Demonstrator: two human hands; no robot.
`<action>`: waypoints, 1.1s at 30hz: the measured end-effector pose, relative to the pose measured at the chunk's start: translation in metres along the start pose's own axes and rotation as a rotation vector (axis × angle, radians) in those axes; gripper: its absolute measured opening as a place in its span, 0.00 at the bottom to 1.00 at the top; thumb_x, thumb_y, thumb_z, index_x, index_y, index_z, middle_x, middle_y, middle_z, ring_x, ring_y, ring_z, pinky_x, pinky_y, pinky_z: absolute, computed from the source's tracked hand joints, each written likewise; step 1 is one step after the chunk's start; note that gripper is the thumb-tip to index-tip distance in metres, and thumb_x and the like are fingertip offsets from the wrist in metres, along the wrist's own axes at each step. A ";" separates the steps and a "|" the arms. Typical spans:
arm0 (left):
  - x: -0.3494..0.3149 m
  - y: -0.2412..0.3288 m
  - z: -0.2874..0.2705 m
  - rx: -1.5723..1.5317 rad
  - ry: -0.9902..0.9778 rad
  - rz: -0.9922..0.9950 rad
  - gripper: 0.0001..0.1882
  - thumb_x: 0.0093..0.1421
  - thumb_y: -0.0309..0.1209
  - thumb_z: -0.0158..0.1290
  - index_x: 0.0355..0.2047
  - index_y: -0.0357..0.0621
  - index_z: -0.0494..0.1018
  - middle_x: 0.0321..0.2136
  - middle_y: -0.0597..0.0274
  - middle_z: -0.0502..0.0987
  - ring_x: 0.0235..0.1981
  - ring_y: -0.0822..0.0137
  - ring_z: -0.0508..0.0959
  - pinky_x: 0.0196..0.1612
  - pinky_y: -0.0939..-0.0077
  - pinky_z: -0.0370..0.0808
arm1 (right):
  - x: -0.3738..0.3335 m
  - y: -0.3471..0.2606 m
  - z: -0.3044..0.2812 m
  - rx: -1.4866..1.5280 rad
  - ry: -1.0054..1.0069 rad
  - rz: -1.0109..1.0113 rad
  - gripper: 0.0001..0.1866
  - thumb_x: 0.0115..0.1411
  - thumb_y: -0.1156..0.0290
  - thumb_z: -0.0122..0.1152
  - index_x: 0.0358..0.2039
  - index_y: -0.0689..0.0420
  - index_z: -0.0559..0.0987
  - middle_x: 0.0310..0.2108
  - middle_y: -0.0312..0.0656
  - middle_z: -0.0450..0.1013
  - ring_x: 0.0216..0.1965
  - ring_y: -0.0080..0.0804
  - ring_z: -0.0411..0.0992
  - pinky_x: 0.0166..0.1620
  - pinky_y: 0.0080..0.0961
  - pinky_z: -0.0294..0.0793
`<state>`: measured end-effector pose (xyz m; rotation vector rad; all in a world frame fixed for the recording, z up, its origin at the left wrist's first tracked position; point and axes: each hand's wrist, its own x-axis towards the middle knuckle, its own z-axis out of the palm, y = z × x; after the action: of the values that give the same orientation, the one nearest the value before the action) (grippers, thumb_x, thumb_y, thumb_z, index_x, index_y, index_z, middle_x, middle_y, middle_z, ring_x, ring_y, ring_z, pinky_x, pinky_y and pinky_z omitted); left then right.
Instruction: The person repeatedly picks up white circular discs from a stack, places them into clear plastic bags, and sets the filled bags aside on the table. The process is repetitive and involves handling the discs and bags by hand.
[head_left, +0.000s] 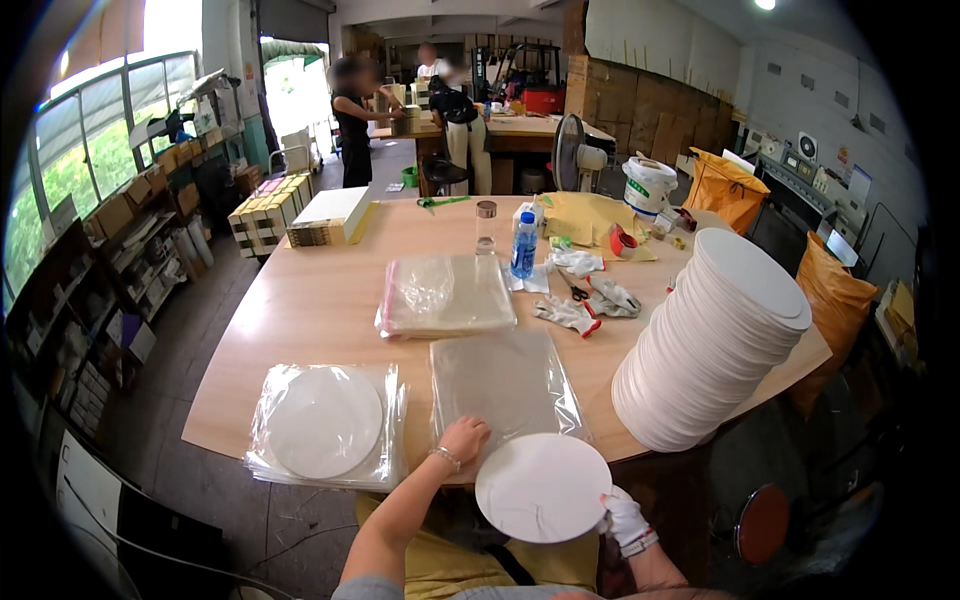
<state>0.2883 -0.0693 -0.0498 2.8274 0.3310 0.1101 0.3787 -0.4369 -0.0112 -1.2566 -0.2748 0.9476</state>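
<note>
My right hand (627, 522), in a white glove, grips the right edge of a white round disc (541, 487) and holds it tilted over the table's near edge. A stack of clear flat plastic bags (500, 375) lies just beyond. On its near left part rests my bare left hand (465, 440), a bracelet at the wrist, its bent fingers closed on the top bag; the fingertips show poorly. At the left, another white disc (325, 420) sits in a clear bag on a pile of bags. A tall leaning stack of white discs (705, 340) stands at the right.
More clear bags (450, 295) lie mid-table. Beyond them are a blue bottle (523, 245), a clear cup (486, 228), work gloves (568, 314), scissors (574, 287), red tape (622, 241) and a white bucket (648, 187). A red stool (762, 530) is at the right. People work behind.
</note>
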 end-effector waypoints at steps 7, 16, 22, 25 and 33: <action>-0.038 0.020 -0.045 -0.200 0.471 -0.616 0.22 0.49 0.40 0.56 0.40 0.36 0.69 0.44 0.45 0.69 0.37 0.58 0.75 0.37 0.69 0.73 | 0.030 0.005 0.058 0.349 0.363 0.132 0.03 0.61 0.69 0.45 0.35 0.50 0.68 0.20 0.34 0.65 0.14 0.25 0.62 0.13 0.20 0.61; -0.036 0.059 0.001 -1.547 0.765 -0.270 0.12 0.59 0.32 0.49 0.40 0.38 0.67 0.33 0.62 0.75 0.33 0.72 0.75 0.33 0.78 0.75 | 0.033 0.000 0.103 0.629 0.380 0.126 0.07 0.59 0.74 0.46 0.38 0.47 0.69 0.28 0.35 0.68 0.22 0.29 0.69 0.22 0.24 0.72; 0.001 0.106 0.042 -1.999 0.886 -0.598 0.12 0.60 0.29 0.46 0.43 0.39 0.65 0.39 0.62 0.72 0.39 0.74 0.72 0.37 0.80 0.72 | 0.038 -0.004 0.104 0.626 0.431 0.141 0.08 0.59 0.75 0.46 0.38 0.48 0.68 0.29 0.35 0.69 0.23 0.29 0.70 0.23 0.25 0.74; 0.019 0.118 0.069 -1.677 1.080 -0.471 0.11 0.58 0.27 0.47 0.41 0.36 0.68 0.35 0.63 0.74 0.35 0.71 0.74 0.37 0.76 0.72 | 0.039 -0.008 0.106 0.620 0.412 0.131 0.08 0.59 0.74 0.47 0.39 0.49 0.69 0.30 0.36 0.69 0.23 0.28 0.70 0.22 0.23 0.74; -0.079 0.164 0.083 -1.885 0.579 -0.543 0.12 0.59 0.30 0.50 0.41 0.38 0.67 0.33 0.62 0.75 0.32 0.70 0.75 0.38 0.77 0.73 | 0.026 0.013 0.112 0.495 0.390 0.104 0.09 0.61 0.72 0.46 0.42 0.51 0.66 0.33 0.42 0.70 0.26 0.34 0.72 0.25 0.29 0.76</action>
<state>0.2554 -0.2638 -0.0835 0.7676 0.6104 0.6670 0.3158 -0.3415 0.0064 -0.9713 0.3197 0.7741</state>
